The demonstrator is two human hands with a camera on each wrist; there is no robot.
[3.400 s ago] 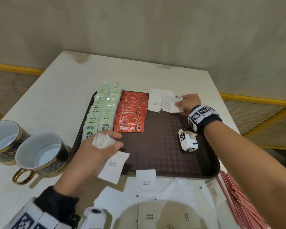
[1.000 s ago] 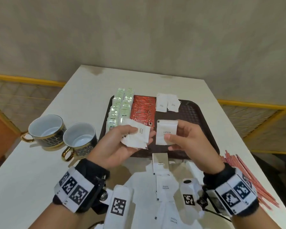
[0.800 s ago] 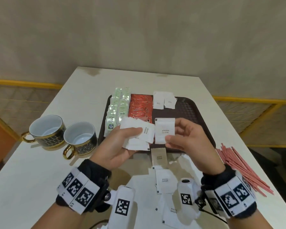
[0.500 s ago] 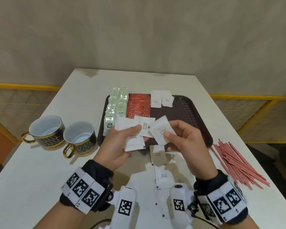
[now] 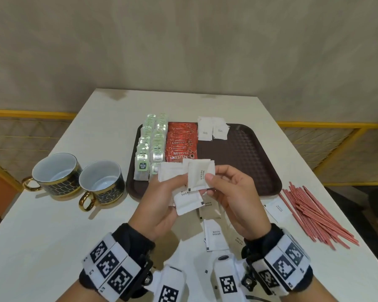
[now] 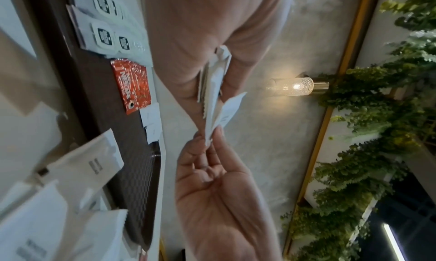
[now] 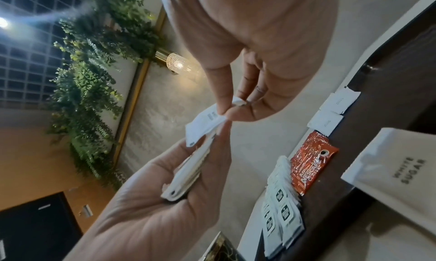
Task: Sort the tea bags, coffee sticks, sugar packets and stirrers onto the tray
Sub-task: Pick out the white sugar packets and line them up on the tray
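Above the near edge of the tray [image 5: 268, 171], the left hand [image 5: 162, 205] grips a stack of sugar packets [image 5: 186, 199] and the right hand [image 5: 234, 199] pinches one packet [image 5: 200, 175], with two cups [image 5: 79, 177] at left and stirrers [image 5: 314, 214] at right on the table [image 5: 52, 236].

Dim warm light, blurred wrist views

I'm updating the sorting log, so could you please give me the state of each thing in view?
Tea bags: in rows on tray.
Coffee sticks: stacked on tray.
Tray: right part bare.
Stirrers: on table, unsorted.
Cups: empty, upright.
Left hand: holds a sugar packet stack.
Right hand: pinches one sugar packet.
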